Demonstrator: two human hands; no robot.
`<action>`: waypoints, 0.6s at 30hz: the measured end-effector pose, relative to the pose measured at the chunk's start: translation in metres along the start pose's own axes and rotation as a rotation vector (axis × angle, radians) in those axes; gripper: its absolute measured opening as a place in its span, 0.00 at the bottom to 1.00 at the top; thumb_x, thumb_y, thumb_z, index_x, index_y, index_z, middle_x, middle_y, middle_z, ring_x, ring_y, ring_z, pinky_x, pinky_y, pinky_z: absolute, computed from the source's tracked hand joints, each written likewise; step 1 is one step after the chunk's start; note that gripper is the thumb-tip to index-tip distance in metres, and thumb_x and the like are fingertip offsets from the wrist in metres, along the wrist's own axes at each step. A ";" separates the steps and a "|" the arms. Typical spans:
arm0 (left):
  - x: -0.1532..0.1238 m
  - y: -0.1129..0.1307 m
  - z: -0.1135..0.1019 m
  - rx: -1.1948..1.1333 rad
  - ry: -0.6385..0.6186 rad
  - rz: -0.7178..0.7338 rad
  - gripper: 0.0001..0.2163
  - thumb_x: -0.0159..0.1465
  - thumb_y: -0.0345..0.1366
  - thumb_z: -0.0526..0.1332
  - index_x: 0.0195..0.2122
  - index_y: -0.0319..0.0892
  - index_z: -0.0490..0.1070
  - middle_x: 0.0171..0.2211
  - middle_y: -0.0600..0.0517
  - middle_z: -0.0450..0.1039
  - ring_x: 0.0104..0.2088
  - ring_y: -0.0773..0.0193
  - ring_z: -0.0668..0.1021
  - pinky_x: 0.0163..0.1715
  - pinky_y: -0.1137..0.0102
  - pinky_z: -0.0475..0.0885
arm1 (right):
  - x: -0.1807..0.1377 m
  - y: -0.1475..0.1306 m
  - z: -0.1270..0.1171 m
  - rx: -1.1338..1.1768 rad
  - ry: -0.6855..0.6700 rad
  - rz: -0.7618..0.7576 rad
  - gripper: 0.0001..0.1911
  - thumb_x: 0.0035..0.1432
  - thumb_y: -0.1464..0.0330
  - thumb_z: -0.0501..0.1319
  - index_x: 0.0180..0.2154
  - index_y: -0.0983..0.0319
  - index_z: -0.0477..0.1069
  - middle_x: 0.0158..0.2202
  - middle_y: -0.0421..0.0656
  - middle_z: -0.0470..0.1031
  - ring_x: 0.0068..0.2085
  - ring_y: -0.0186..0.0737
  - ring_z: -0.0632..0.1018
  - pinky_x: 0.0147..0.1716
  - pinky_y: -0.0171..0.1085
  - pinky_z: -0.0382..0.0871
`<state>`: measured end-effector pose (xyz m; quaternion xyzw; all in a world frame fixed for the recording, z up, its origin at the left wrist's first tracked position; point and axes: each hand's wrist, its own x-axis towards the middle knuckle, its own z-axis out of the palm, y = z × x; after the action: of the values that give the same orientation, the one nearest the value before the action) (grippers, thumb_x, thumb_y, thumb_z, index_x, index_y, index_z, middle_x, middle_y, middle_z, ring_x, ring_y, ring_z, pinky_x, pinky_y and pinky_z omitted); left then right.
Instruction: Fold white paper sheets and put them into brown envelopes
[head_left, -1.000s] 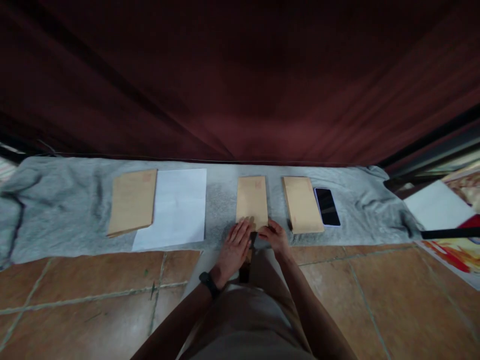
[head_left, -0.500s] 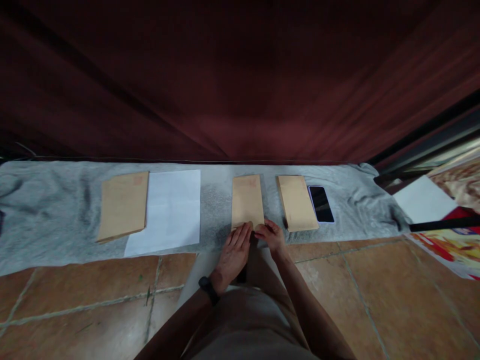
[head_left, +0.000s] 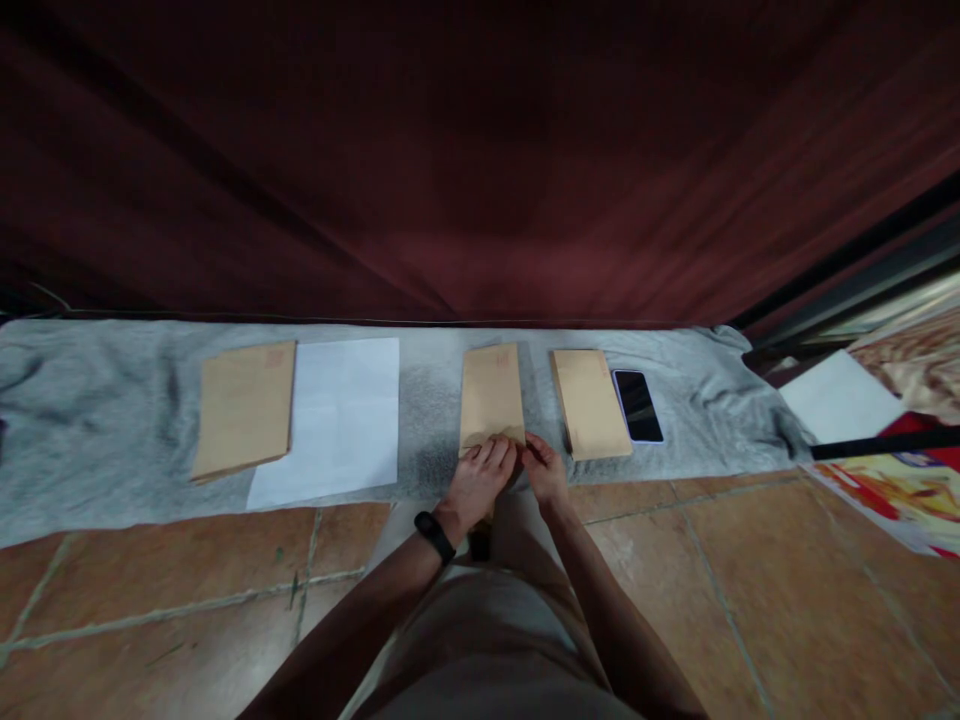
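I see by dim, soft light; the maroon curtain (head_left: 480,210) sinks nearly to black at the top and warms to dull red lower down; the white paper (head_left: 346,420) is among the brightest patches; a pale sheen lies on the terracotta tiles (head_left: 232,645) at lower left; my forearms darken toward my body, and shadow gathers around my left hand (head_left: 481,474) and right hand (head_left: 545,474); the red print on the middle envelope (head_left: 491,392) is too soft to read; the smartphone (head_left: 638,406) screen looks nearly black; the wide lens stretches things toward the edges.
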<state>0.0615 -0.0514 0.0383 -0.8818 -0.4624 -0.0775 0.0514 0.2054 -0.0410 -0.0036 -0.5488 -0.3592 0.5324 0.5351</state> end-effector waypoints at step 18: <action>0.003 0.007 0.011 -0.070 -0.092 0.054 0.10 0.70 0.26 0.54 0.46 0.39 0.73 0.43 0.45 0.77 0.49 0.55 0.78 0.47 0.63 0.71 | 0.005 0.003 -0.015 -0.137 -0.022 0.189 0.19 0.45 0.55 0.65 0.35 0.61 0.78 0.28 0.41 0.78 0.28 0.39 0.76 0.25 0.35 0.73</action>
<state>0.0702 -0.0512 0.0284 -0.8977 -0.4375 -0.0517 0.0010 0.2203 -0.0396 -0.0095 -0.6097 -0.3471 0.5606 0.4399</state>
